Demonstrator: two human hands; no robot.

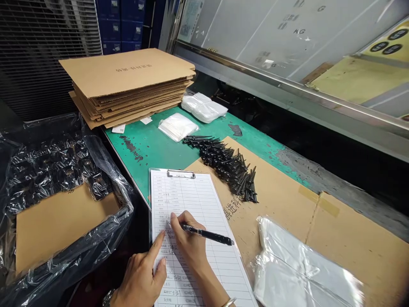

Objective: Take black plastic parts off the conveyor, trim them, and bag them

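Writing on a ruled form point(204, 213) on a clipboard point(180, 173); right hand point(188, 238) grips a black pen point(207, 235) near its tip; left hand point(140, 277) pins the form, fingers spread, beside the line.

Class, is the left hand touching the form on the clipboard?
Touching: the head view shows the left hand with its fingertips resting on the form.

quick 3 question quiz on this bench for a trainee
1. Which hand holds the black pen?
2. True or false: the clip of the clipboard sits at the end nearest the hands.
3. What are the sheets in the tall stack made of?

Key:
1. The right hand
2. False, it sits at the far end
3. Corrugated cardboard
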